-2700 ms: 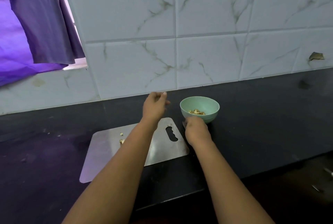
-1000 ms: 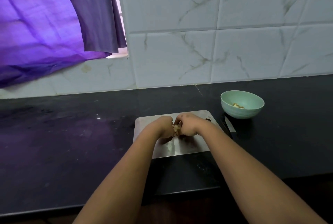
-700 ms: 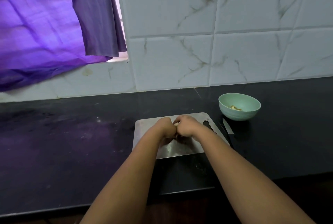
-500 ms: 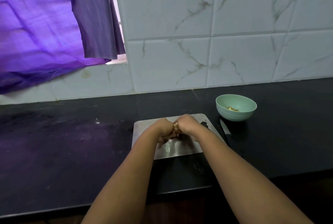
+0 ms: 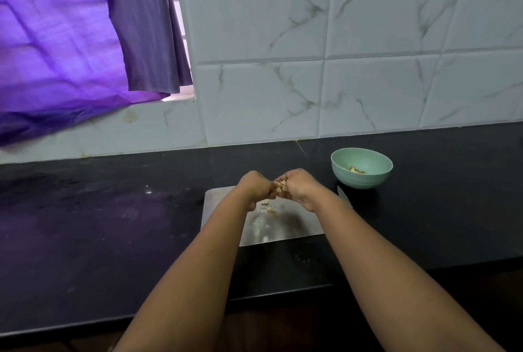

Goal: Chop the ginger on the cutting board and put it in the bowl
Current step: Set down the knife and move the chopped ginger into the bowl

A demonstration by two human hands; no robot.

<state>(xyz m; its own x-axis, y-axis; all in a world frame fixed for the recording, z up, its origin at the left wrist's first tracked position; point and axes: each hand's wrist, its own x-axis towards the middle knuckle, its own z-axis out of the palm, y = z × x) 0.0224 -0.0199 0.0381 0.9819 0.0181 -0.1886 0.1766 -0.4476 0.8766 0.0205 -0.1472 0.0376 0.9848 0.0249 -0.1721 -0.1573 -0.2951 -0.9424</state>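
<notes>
Dark counter [image 5: 85,224] below marbled tile, purple curtain [image 5: 56,40] at far left. Left hand [image 5: 256,187] and right hand [image 5: 301,186] meet above the board [image 5: 294,227], curled fingers pinching a clump of chopped ginger [image 5: 280,186] between them; loose bits [image 5: 267,208] lie just beneath the fingertips. Being diced, the clump shows no clear long axis or heading. Step, as judged: gathering for transfer. Next move calls for carrying the clump rightward, past the knife [image 5: 343,196], over the bowl [image 5: 362,179], which already holds some pieces, before letting go.
</notes>
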